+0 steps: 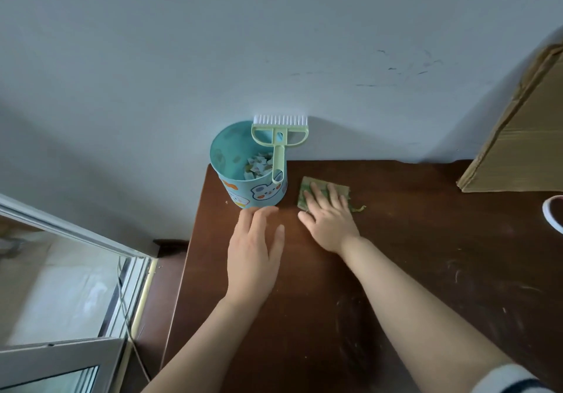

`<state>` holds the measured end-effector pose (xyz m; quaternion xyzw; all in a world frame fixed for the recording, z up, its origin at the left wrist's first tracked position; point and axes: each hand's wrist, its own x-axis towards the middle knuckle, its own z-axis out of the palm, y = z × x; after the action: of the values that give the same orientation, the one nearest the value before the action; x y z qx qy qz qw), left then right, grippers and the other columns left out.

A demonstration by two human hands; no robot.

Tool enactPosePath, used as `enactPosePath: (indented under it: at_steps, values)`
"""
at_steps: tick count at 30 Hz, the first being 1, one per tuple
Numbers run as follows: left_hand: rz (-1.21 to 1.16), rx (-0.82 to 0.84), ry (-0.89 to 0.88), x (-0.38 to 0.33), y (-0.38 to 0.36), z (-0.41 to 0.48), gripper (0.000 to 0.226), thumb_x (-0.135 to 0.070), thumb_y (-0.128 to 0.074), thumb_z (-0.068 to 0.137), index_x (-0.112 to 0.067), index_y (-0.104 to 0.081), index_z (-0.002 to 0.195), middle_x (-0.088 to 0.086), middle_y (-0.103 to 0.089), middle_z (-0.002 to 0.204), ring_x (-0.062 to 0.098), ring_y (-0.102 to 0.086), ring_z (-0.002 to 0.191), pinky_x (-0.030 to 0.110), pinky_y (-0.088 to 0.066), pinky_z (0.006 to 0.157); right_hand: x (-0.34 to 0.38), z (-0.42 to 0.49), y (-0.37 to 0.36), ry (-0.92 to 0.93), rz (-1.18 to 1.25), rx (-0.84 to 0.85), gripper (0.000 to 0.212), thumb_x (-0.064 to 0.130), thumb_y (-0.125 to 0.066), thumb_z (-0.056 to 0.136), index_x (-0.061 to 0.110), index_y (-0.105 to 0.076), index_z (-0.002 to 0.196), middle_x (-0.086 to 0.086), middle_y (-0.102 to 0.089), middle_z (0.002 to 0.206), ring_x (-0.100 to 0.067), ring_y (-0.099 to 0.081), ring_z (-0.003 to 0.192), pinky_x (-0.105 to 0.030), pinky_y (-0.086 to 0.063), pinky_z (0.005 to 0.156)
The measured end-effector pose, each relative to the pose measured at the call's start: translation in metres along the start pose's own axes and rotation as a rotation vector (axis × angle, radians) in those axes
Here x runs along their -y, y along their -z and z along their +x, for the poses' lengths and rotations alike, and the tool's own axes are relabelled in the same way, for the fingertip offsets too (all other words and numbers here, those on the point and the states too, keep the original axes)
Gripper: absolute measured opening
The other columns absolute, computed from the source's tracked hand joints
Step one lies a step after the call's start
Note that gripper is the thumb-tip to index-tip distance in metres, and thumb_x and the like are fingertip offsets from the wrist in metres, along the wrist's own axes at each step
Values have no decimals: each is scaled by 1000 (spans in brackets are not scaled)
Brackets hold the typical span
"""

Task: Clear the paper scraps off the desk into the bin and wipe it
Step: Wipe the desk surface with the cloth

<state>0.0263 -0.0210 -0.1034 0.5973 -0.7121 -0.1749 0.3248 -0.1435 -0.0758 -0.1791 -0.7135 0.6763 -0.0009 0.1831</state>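
So the dark brown wooden desk (396, 270) has the small teal round bin with cartoon bear stickers (240, 191) sitting right in its far left corner, up against the pale wall. The torn paper scraps (259, 165) are already inside the bin, piled at the bottom. There's also a light green plastic brush with white bristles (278, 145) standing bristles-up in the bin. Its handle rests against the bin's rim on the right side and the head leans on the wall.

The right hand (330, 222) is spread flat with straight fingers, pressing down on a folded green cloth (307, 188). The cloth lies on the desk near the far edge, just beside the bin on its right and not touching it. A bit of frayed thread pokes out from under the hand on the right.

The left hand (254, 249) is flat too, fingers straight and together, holding nothing, with its fingertips just in front of the bin's base. I honestly can't tell if it's resting on the desk or hanging just above it.

Other stuff: a brown cardboard box (518, 136) leans in the far right corner, and something white and round (553, 213) is cut off at the right edge. The near right part of the desk shows pale smudges and scratches. A glass window with a metal frame (61, 270) is off past the left edge.
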Motion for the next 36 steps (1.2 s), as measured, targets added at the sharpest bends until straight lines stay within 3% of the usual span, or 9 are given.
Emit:
enactPosePath:
  at_steps: [4, 8, 12, 16, 22, 30, 36]
  values:
    - [-26, -99, 20, 2, 7, 18, 34, -14, -65, 85, -15, -57, 117, 3, -47, 120, 22, -59, 95, 30, -48, 73, -11, -19, -9, 113, -78, -32, 56, 50, -20, 98, 28, -14, 150, 7, -8, 159, -22, 2, 146, -40, 1, 116]
    - [4, -119, -1, 5, 10, 32, 44, -10, -68, 81, -17, -55, 122, 5, -44, 126, 25, -56, 104, 26, -44, 73, -41, 4, 9, -91, -24, -32, 57, 49, -18, 99, 27, -10, 150, 6, 0, 159, -24, 6, 146, -41, 2, 116]
    - [2, -107, 3, 10, 11, 41, 47, -10, -68, 80, -19, -53, 123, 3, -44, 126, 25, -58, 97, 26, -43, 68, -34, 38, 21, -215, 34, 1, 59, 51, -20, 98, 28, -7, 151, 5, 6, 159, -26, 12, 145, -43, 3, 116]
    - [3, -111, -4, 16, 11, 46, 46, -13, -68, 81, -18, -52, 124, 3, -45, 125, 25, -59, 92, 28, -46, 68, 1, 53, 15, -96, 10, 6, 62, 53, -21, 97, 26, -6, 151, 3, 5, 159, -28, 11, 145, -45, 4, 115]
    - [-4, -101, 2, 19, 5, 49, 44, -13, -67, 82, -15, -54, 124, 4, -46, 125, 25, -59, 96, 26, -46, 69, 20, 12, -8, 157, -66, -58, 58, 49, -30, 97, 25, -21, 149, 5, -14, 158, -25, -2, 146, -42, -3, 116]
    - [-16, -145, 6, 27, 13, 49, 42, -9, -68, 81, -16, -55, 120, 6, -46, 125, 26, -56, 101, 30, -48, 70, -1, 28, 11, -31, 7, 3, 54, 42, -19, 100, 32, -2, 150, 3, 5, 159, -22, 11, 145, -39, 3, 116]
    - [-46, -245, -59, 26, 13, 41, 27, -12, -65, 81, -11, -59, 108, 8, -51, 110, 22, -57, 91, 25, -45, 69, -1, 23, 9, -37, 40, -65, 55, 34, -29, 100, 30, -7, 151, 4, -7, 159, -25, 2, 146, -41, -2, 116]
